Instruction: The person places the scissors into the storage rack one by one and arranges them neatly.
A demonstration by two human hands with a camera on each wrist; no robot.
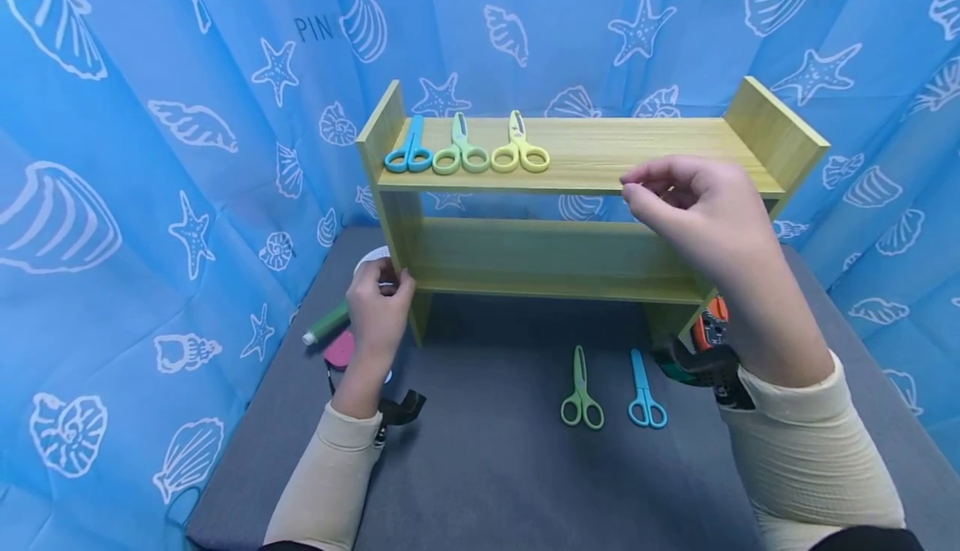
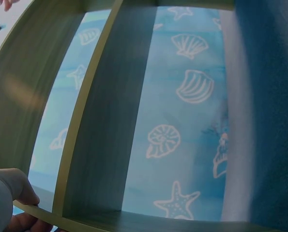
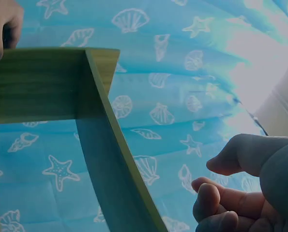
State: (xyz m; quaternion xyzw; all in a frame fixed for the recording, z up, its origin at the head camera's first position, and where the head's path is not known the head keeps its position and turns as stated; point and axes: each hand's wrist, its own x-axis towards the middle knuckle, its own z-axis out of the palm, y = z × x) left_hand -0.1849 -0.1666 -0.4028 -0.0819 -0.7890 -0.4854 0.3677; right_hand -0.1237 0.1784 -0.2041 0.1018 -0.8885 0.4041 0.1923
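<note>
A wooden two-tier shelf (image 1: 637,149) stands on the table. My left hand (image 1: 375,301) grips the edge of its left side panel, thumb on one face and fingers on the other, as the left wrist view also shows. On the top board, blue scissors (image 1: 413,141), light green scissors (image 1: 460,144) and yellow scissors (image 1: 517,142) lie in a row at the left, blades to the back. My right hand (image 1: 697,209) hovers before the top board's right part, holding nothing, its thumb apart from the loosely bent fingers (image 3: 231,198). Green scissors (image 1: 580,380) and blue scissors (image 1: 640,376) lie on the table.
Left of the shelf on the grey table (image 1: 487,459) are a green tube (image 1: 327,323), a pink round thing (image 1: 341,351) and a partly hidden white round item (image 1: 372,257). An orange and black object (image 1: 708,330) sits by the right panel. A blue shell-print curtain (image 1: 225,201) hangs behind.
</note>
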